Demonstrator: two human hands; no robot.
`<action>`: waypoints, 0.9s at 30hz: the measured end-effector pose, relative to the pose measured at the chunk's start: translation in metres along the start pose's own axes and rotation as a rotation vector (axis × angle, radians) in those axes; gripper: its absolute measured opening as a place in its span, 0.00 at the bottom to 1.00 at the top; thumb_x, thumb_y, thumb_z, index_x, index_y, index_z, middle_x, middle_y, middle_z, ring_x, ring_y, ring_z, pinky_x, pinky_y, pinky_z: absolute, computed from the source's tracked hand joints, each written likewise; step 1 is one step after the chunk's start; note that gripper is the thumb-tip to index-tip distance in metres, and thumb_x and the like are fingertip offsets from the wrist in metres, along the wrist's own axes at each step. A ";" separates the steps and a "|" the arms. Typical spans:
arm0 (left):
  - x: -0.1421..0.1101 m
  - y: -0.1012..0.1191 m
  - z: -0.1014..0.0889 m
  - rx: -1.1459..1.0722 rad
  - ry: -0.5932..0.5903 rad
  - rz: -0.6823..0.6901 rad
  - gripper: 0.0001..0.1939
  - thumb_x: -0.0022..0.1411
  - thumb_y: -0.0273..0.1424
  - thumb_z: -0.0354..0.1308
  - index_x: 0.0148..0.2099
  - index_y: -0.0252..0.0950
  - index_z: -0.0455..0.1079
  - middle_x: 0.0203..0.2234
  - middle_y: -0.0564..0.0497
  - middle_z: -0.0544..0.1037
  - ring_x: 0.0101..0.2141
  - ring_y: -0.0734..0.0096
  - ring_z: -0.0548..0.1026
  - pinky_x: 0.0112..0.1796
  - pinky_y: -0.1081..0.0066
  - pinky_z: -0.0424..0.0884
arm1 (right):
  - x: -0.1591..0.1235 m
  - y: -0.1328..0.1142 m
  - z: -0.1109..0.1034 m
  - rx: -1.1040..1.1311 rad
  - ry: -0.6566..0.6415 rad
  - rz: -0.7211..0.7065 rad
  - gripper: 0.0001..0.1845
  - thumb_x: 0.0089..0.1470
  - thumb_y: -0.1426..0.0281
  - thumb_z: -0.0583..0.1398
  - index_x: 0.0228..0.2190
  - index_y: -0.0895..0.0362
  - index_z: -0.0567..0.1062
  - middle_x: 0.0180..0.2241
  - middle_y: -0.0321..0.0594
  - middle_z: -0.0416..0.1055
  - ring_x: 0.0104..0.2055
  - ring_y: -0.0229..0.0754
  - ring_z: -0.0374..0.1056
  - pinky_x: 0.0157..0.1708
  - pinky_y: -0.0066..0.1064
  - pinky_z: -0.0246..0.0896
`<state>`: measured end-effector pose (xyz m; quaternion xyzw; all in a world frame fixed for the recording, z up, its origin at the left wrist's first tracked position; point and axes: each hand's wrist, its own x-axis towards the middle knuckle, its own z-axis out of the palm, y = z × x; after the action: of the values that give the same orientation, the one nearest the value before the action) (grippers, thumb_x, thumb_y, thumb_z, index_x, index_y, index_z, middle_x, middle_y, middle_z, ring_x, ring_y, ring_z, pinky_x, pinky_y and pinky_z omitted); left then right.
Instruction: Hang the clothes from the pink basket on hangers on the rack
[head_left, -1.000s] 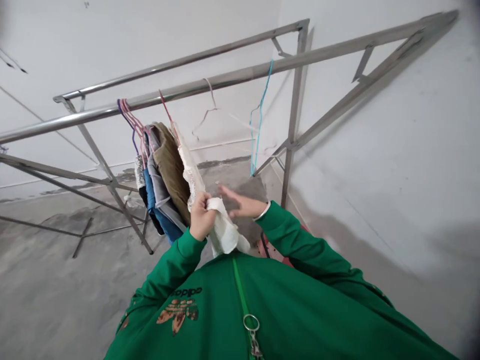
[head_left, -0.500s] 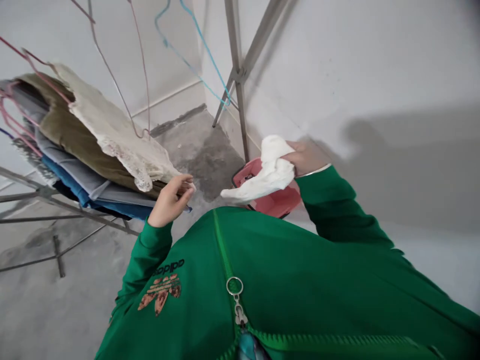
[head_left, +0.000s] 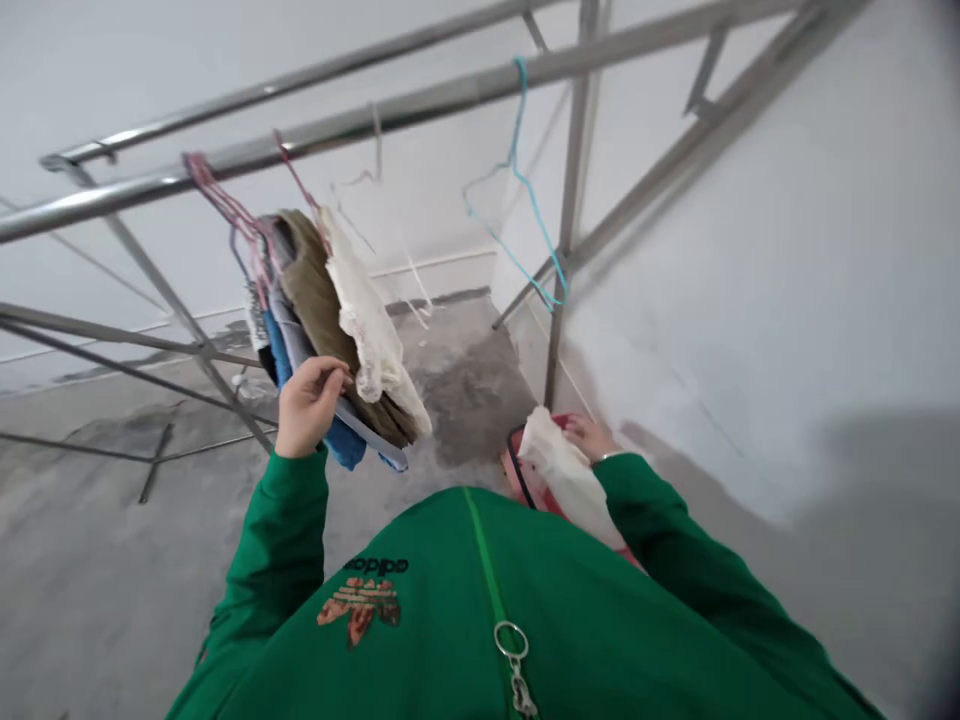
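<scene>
Handling a white cloth (head_left: 559, 465) at a red basket (head_left: 514, 465), lower right of frame.
White cloth overlaps the basket's opening in view; cannot tell whether it rests inside or hangs above. The right hand (head_left: 591, 438) is at its upper right edge; grip partly hidden, cannot tell if it pinches the fabric. The left hand (head_left: 306, 405), left of centre, has fingers curled and thumb near them; contact with the hanging clothes beside it unclear. Lacy cream garment (head_left: 367, 310) and olive garment (head_left: 315, 290) hang above, from a metal rail (head_left: 420, 105) crossing upper frame. Blue hanger (head_left: 514, 150) on the rail, upper right of centre.
</scene>
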<state>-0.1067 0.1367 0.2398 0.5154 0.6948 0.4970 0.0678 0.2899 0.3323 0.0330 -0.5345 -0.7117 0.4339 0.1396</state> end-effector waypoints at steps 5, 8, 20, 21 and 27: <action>0.074 -0.025 0.002 -0.137 0.184 0.027 0.21 0.58 0.39 0.58 0.52 0.37 0.67 0.49 0.42 0.75 0.49 0.63 0.75 0.50 0.62 0.73 | 0.020 -0.033 0.047 0.040 -0.243 -0.149 0.18 0.50 0.66 0.60 0.42 0.61 0.77 0.37 0.51 0.78 0.39 0.48 0.76 0.47 0.42 0.72; 0.112 -0.028 0.017 -0.215 0.095 0.001 0.33 0.53 0.40 0.64 0.59 0.37 0.61 0.58 0.40 0.69 0.58 0.58 0.69 0.57 0.59 0.67 | 0.023 -0.079 0.064 0.091 -0.433 -0.334 0.23 0.52 0.57 0.60 0.44 0.59 0.77 0.36 0.46 0.78 0.39 0.44 0.76 0.47 0.40 0.71; 0.066 0.013 0.032 0.656 -0.008 0.049 0.14 0.53 0.39 0.62 0.26 0.37 0.64 0.21 0.49 0.72 0.29 0.62 0.73 0.32 0.66 0.65 | 0.034 -0.203 0.077 0.048 -0.384 -0.793 0.18 0.56 0.63 0.57 0.45 0.59 0.76 0.34 0.45 0.79 0.33 0.42 0.75 0.39 0.37 0.71; 0.056 0.011 0.035 0.746 0.079 0.133 0.12 0.54 0.36 0.61 0.25 0.38 0.63 0.21 0.49 0.71 0.29 0.61 0.73 0.32 0.65 0.64 | 0.034 -0.207 0.079 0.073 -0.385 -0.786 0.18 0.57 0.65 0.56 0.46 0.59 0.75 0.33 0.45 0.79 0.33 0.42 0.75 0.39 0.36 0.71; 0.024 -0.008 0.039 0.908 0.497 0.549 0.15 0.61 0.28 0.53 0.22 0.39 0.59 0.18 0.49 0.68 0.25 0.65 0.67 0.34 0.62 0.61 | 0.034 -0.231 0.099 0.210 -0.447 -0.751 0.19 0.58 0.64 0.56 0.48 0.60 0.70 0.34 0.44 0.77 0.32 0.40 0.75 0.38 0.35 0.71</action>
<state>-0.0992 0.1798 0.2247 0.5222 0.6741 0.2549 -0.4559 0.0631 0.3038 0.1431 -0.1151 -0.8212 0.5277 0.1840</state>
